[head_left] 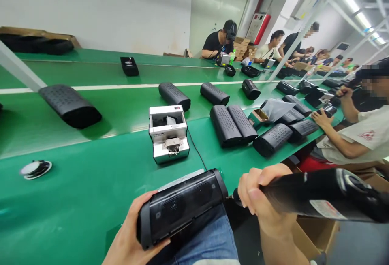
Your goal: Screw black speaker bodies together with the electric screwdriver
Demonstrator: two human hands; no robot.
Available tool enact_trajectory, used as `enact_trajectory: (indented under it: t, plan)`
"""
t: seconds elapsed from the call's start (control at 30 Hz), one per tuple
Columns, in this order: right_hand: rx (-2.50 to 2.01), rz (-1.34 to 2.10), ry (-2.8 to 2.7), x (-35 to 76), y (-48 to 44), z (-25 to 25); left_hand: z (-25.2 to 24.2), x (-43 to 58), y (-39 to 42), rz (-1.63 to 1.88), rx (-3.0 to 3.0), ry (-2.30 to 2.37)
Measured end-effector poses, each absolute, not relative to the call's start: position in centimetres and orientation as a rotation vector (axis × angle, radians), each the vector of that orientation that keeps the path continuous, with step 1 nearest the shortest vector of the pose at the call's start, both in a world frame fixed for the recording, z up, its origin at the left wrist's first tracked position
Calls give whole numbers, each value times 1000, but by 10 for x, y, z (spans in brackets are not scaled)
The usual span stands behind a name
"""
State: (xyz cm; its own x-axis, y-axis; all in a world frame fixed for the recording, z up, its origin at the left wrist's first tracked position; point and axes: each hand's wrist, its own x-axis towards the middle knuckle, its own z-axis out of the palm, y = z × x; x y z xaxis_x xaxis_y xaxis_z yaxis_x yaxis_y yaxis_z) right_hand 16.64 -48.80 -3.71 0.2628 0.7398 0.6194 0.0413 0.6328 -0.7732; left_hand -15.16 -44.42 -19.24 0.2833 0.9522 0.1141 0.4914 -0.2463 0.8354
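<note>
Bare hands [133, 232] and forearms; apparently blue jeans [206, 240] on the lap.

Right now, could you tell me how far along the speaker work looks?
Done: nothing shows finished. In hand: the left hand holds a black speaker; the right hand grips an electric screwdriver at its end. Left: several speakers lie on the green bench.

My left hand [127, 238]: gripped one end of a black speaker [180, 206], which lay tilted over my lap.
My right hand [258, 200]: was wrapped around a black power screwdriver [322, 196], whose tip pointed at the speaker's other end.
Desk [91, 184]: green, carrying a small silver machine [168, 133] and two speaker shells [233, 125] side by side.
Beside me: a person's hand [322, 118] rested on the desk.
</note>
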Motion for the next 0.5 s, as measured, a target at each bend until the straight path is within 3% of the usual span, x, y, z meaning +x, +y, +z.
enact_trajectory:
  t: [0.27,0.5]
  plan:
    - [-791,609,-1232,168,-485,-36,-193,-158,-433,825,1936,1199]
    - [-604,741,-1171,213,-495,25,-185,-176,-435,942,1875,1202]
